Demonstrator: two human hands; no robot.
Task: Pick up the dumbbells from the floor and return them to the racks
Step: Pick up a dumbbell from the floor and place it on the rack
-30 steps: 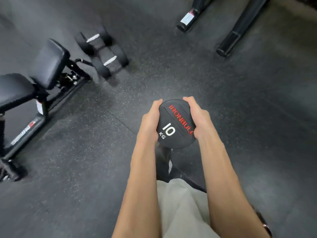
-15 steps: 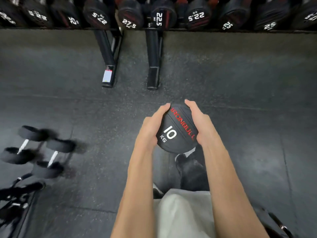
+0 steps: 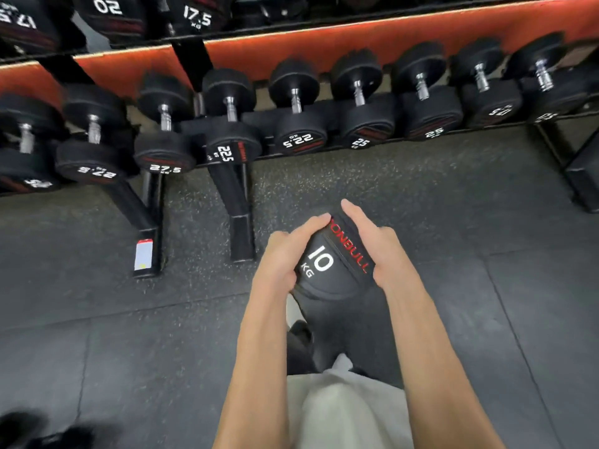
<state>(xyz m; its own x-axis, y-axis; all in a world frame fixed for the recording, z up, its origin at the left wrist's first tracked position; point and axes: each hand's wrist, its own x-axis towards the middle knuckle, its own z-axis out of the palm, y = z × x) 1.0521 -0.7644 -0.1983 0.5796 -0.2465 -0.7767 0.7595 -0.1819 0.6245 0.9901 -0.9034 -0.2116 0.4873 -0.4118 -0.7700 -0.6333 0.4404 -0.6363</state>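
Observation:
I hold a black 10 kg dumbbell (image 3: 330,267) upright in front of me, its round end facing the camera with white "10 KG" and red lettering. My left hand (image 3: 285,251) clasps its left side and my right hand (image 3: 379,247) clasps its right side. The lower end of the dumbbell is hidden behind the top head. Just ahead stands the rack (image 3: 240,202), its lower shelf lined with black dumbbells marked 22.5, 25 and 27.5 (image 3: 301,124). An upper shelf holds heavier-numbered heads such as 17.5 and 20 (image 3: 197,14).
Black speckled rubber flooring (image 3: 453,222) lies between me and the rack. Two rack feet (image 3: 146,241) jut toward me at centre left. Another rack's frame (image 3: 580,176) stands at the right edge. Blurred dark dumbbell shapes (image 3: 39,429) show at the bottom left corner.
My view has turned from the floor and bench toward the rack, which is now much closer. Both hands keep hold of the 10 kg dumbbell; the floor dumbbells slid to the bottom left.

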